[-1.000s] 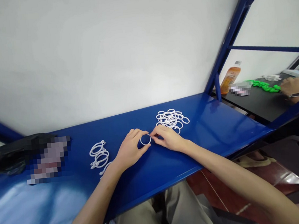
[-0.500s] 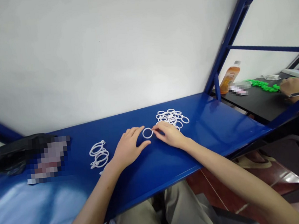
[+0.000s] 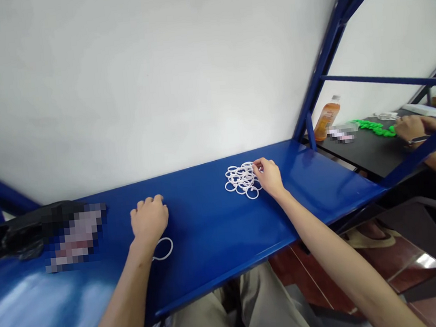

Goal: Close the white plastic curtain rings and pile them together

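My left hand (image 3: 150,220), back up and fingers curled down, is over the left part of the blue table. It covers the spot where several white plastic rings lay. One white ring (image 3: 166,247) shows beside its wrist; what its fingers hold, if anything, is hidden. My right hand (image 3: 269,175) is at the right edge of a loose pile of white rings (image 3: 238,180). Its thumb and index finger are pinched on a ring at the pile's upper right.
The blue table (image 3: 205,236) runs along a white wall. A black plastic bag (image 3: 24,233) and a blurred-out packet (image 3: 79,236) lie at its left. Beyond blue frame bars, a co-worker's hands (image 3: 411,129) are near green pieces (image 3: 372,127) and an orange drink bottle (image 3: 326,118).
My left hand has moved left, over the smaller group of rings. My right hand has gone right to the pile. The single ring between my hands is no longer visible there.
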Demonstrator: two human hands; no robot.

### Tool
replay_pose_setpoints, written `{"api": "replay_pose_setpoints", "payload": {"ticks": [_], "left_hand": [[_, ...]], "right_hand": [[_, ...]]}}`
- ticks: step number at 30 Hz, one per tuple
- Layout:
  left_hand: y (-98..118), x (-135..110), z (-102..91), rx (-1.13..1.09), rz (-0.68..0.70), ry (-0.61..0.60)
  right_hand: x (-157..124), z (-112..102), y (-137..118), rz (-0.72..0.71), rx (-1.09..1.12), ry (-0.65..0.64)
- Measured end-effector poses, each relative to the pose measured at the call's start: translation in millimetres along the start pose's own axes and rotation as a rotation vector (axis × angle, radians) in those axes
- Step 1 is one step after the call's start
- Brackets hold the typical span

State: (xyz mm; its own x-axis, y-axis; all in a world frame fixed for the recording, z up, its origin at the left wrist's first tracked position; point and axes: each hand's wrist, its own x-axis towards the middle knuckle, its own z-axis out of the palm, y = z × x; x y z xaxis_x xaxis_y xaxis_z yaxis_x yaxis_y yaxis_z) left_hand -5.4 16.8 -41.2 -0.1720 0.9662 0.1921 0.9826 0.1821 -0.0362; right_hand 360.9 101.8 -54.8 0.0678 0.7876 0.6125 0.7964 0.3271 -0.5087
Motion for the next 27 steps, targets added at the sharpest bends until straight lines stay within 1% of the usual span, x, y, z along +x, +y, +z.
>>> {"api": "replay_pose_setpoints", "payload": {"ticks": [2, 6, 8, 10, 12, 14, 16, 19, 22, 24, 27], "left_hand": [[2.0, 3.1, 3.7, -0.074, 0.095, -0.012], [9.4, 7.4, 7.5, -0.25, 0.337, -0.084], [11.6, 7.2, 5.5, -0.293, 0.392, -0.103], [10.9, 5.4, 1.4, -0.268, 0.379, -0.094], [7.4, 2.6, -3.3, -0.19, 0.312, -0.094], [3.0, -0.1, -6.5, -0.121, 0.234, -0.13], [-0.3, -1.6, -7.7, -0.089, 0.202, -0.166], [-1.5, -0.8, -6.5, -0.097, 0.226, -0.172], [2.1, 1.8, -3.9, -0.197, 0.279, -0.139], [8.1, 2.6, -2.1, -0.279, 0.318, -0.083], [23.6, 0.0, 0.4, -0.382, 0.393, 0.007]], "right_hand": [[-0.9, 2.2, 1.6, 0.005, -0.03, -0.02], [-3.6, 3.4, 0.7, -0.019, -0.053, -0.03], [-4.3, 3.0, -0.1, -0.028, -0.051, -0.022], [-4.4, 2.8, -0.8, -0.032, -0.051, -0.016], [-4.3, 2.7, -1.5, -0.045, -0.052, -0.01], [-4.4, 2.7, -2.8, -0.066, -0.045, -0.001], [-5.1, 2.6, -5.1, -0.09, -0.028, 0.01], [-7.7, 2.6, -11.7, -0.146, -0.007, 0.023], [-13.0, 3.7, -23.5, -0.251, 0.0, 0.016], [-18.2, 5.0, -34.6, -0.354, 0.012, -0.025], [-28.8, 6.9, -53.9, -0.523, 0.039, -0.156]]}}
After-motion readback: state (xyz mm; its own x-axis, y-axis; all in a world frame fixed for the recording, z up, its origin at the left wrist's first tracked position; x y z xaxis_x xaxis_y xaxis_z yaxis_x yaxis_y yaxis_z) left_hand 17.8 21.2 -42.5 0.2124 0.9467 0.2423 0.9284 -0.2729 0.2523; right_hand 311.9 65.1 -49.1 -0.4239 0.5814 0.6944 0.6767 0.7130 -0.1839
